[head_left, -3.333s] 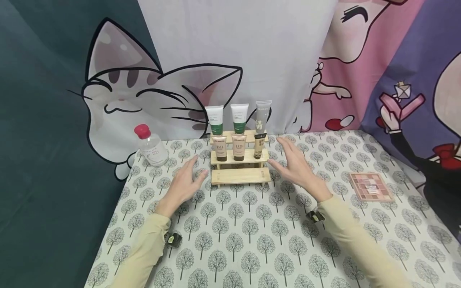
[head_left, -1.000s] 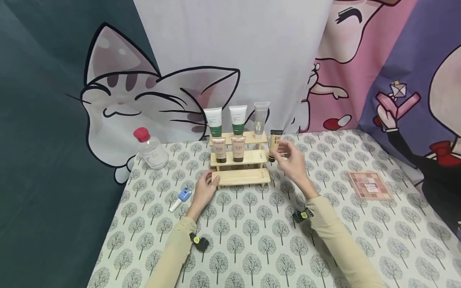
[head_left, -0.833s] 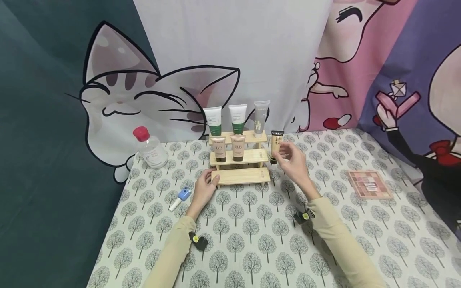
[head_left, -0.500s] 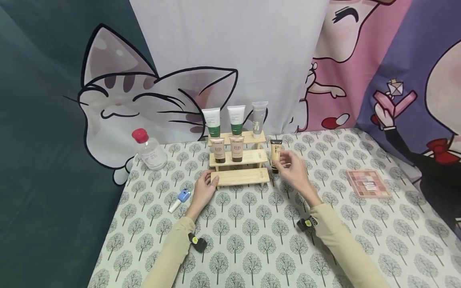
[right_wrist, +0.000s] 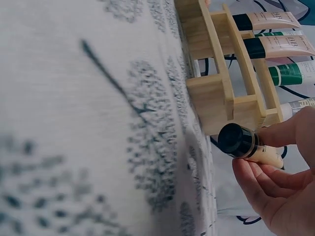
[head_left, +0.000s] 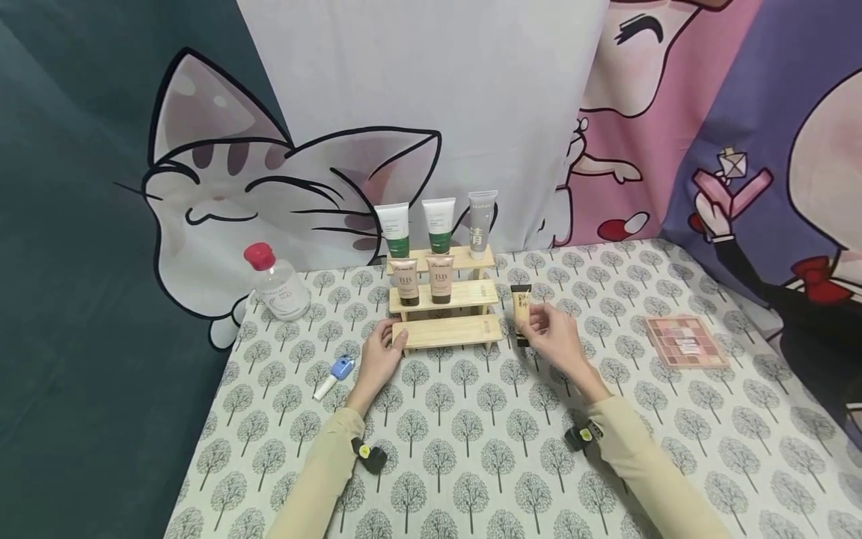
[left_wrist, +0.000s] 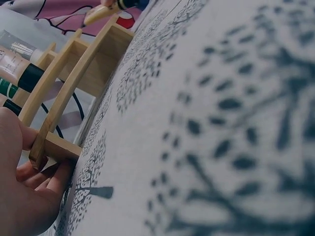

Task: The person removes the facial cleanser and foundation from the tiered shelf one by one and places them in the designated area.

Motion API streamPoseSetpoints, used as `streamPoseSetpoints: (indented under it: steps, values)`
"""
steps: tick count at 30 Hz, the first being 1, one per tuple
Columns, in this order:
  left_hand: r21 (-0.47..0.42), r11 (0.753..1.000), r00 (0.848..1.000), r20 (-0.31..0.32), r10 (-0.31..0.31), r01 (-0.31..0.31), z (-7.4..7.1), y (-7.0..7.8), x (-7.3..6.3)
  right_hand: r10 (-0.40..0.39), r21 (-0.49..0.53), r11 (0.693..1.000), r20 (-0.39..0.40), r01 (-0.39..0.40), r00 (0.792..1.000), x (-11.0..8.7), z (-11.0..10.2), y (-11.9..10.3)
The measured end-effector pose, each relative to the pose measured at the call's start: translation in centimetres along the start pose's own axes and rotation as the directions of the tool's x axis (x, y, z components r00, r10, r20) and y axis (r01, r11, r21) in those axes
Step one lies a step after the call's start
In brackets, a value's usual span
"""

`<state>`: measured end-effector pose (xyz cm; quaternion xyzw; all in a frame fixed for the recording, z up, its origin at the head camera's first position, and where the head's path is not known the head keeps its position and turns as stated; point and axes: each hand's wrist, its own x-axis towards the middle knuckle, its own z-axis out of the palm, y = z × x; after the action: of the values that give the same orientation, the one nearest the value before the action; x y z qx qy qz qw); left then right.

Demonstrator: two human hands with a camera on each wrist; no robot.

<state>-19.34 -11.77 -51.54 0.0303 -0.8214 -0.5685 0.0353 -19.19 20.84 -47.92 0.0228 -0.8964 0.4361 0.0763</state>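
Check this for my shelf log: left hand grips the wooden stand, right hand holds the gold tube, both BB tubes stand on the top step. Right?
Not quite: the head view shows both BB tubes on the middle step, not the top step. The left hand does grip the wooden stand, and the right hand the gold tube.

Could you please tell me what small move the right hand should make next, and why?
Probably ease the gold tube left onto the bottom step: the right hand holds it just beside that step, which bears no tube, while the left hand grips the stand.
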Motion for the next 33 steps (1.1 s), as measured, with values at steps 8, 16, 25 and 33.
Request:
streamPoseSetpoints:
  steps: [8,16,25,33]
  values:
    - [-0.007,1.000,1.000,0.003,0.006,-0.005,0.01,-0.04,-0.05,0.081,-0.051,0.996,0.048,-0.079,0.996,-0.78,0.00,0.78]
    - [-0.009,1.000,1.000,0.000,0.005,-0.005,0.01,-0.03,-0.08,0.162,-0.111,0.983,0.113,-0.149,0.980,-1.01,0.26,0.97]
    - [0.000,1.000,1.000,0.001,0.002,-0.002,0.10,-0.02,-0.10,0.140,-0.186,0.975,0.113,-0.117,0.984,-0.84,0.43,0.90]
    - [-0.001,1.000,1.000,-0.004,0.009,-0.009,-0.03,0.06,-0.14,0.121,-0.183,0.978,0.132,-0.096,0.984,-0.60,0.06,0.72]
